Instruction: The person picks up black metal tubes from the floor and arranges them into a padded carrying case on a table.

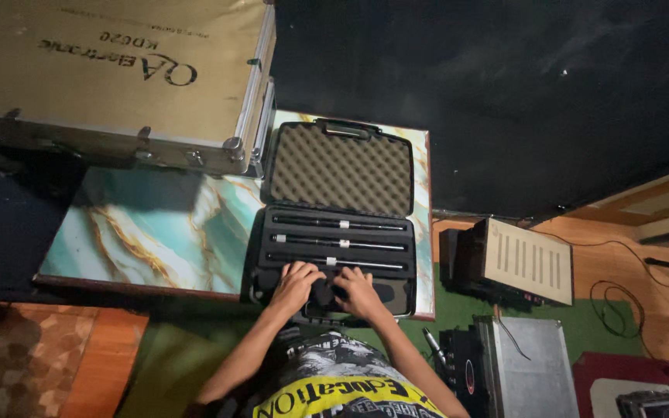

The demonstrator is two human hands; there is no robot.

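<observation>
An open black plastic case (334,224) lies on a marble-patterned table (156,228). Its lid (338,166) is lined with grey egg-crate foam. Three slim black rods with silver bands (338,243) lie in slots in the lower half. My left hand (294,283) and my right hand (360,289) rest side by side on the case's front compartment. Both press down on a dark object (324,292) lying between them. What that object is cannot be made out.
A large gold and silver flight case (118,77) sits at the table's back left. A beige box with vent slots (524,259), cables (621,294) and a grey metal case (524,368) lie on the floor to the right. An orange rug (40,360) lies at left.
</observation>
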